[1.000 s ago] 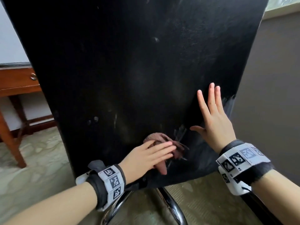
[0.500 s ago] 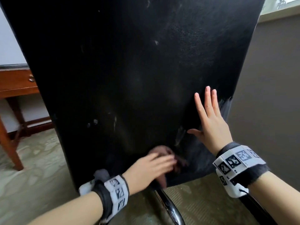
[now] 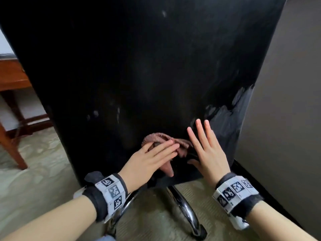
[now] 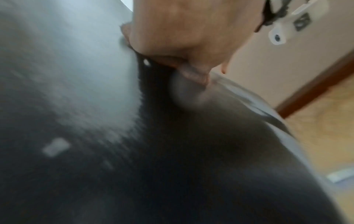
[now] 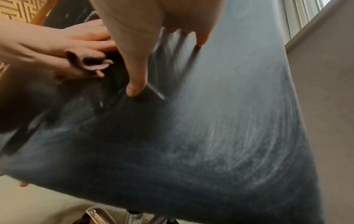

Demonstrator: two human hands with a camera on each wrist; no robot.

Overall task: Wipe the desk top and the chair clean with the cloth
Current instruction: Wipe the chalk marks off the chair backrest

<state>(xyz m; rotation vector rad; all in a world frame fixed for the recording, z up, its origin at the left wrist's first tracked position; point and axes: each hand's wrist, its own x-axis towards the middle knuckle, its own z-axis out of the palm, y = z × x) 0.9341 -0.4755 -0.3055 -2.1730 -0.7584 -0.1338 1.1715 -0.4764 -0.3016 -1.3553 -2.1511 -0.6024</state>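
Note:
The black chair back (image 3: 156, 66) fills the head view, dusty with pale wipe streaks. A brown cloth (image 3: 180, 145) lies bunched against its lower middle. My left hand (image 3: 156, 157) lays straight fingers over the cloth. In the right wrist view the cloth (image 5: 86, 60) sits pinched between those fingers and the thumb below. My right hand (image 3: 208, 153) rests flat and open on the chair back just right of the cloth, thumb (image 5: 134, 84) pressed on the surface (image 5: 210, 121). The left wrist view is blurred: my left hand (image 4: 182, 30) against the dark chair (image 4: 76, 75).
A wooden desk (image 3: 12, 75) with its legs stands at the left edge. The chrome chair base (image 3: 184, 209) curves over the pale patterned carpet (image 3: 34, 171) below my wrists. A grey wall (image 3: 286, 119) runs close along the chair's right side.
My left hand took the cloth down to the chair back's lower edge and came back up. My right hand slid down and left, ending next to the cloth.

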